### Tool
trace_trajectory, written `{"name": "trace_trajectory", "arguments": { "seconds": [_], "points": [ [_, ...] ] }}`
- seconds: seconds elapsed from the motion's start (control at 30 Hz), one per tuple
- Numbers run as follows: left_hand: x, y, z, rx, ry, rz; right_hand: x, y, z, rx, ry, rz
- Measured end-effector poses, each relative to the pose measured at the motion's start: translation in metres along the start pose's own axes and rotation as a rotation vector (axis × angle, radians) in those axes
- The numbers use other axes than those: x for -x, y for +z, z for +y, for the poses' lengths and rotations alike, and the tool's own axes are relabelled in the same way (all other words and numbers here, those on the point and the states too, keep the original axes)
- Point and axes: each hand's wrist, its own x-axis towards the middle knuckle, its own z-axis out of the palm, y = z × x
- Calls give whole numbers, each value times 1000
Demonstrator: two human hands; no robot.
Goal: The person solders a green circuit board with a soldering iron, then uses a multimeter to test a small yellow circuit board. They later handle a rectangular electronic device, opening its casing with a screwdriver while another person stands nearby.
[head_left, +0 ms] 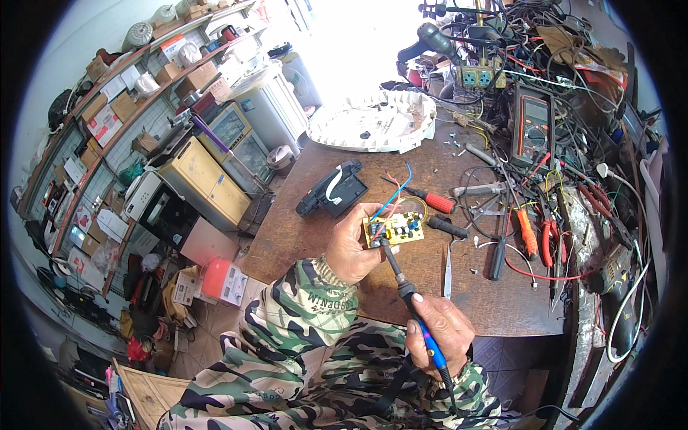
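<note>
My left hand (350, 247) is closed on the left end of a small yellow circuit board (407, 231), held above the wooden table. Blue and pinkish wires rise from the board, and several small components stand on its face. In my right hand (443, 331) is a blue and black soldering iron (430, 345), gripped like a pen. Its metal tip meets or nearly meets the board's lower left edge; I cannot tell if they touch. Its cord runs down past my sleeve. Behind my left hand lies a black plastic housing (331, 192) with a white strip on it.
On the brown table (287, 236), a white round plastic shell (373, 122) sits at the far side. Screwdrivers, including an orange-handled screwdriver (527, 233), red pliers (550, 244) and loose cables crowd the right. A multimeter (534, 125) leans behind them. Loaded shelves (107, 143) line the left wall.
</note>
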Motion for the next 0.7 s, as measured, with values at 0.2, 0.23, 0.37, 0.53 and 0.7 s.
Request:
{"name": "trace_trajectory", "arguments": {
  "seconds": [0.2, 0.23, 0.37, 0.53, 0.7],
  "points": [
    [1, 2, 2, 32, 26, 8, 0, -4, -1, -45, -7, -19],
    [1, 2, 2, 35, 15, 9, 1, -6, -2, -42, 10, -18],
    [1, 0, 0, 30, -5, 3, 4, -6, -3, -41, 71, -9],
    [1, 0, -1, 27, 10, -3, 3, -3, 0, -31, 38, 13],
    [2, 2, 0, 28, 23, 3, 2, -3, 0, -48, 9, 2]
  ]
}}
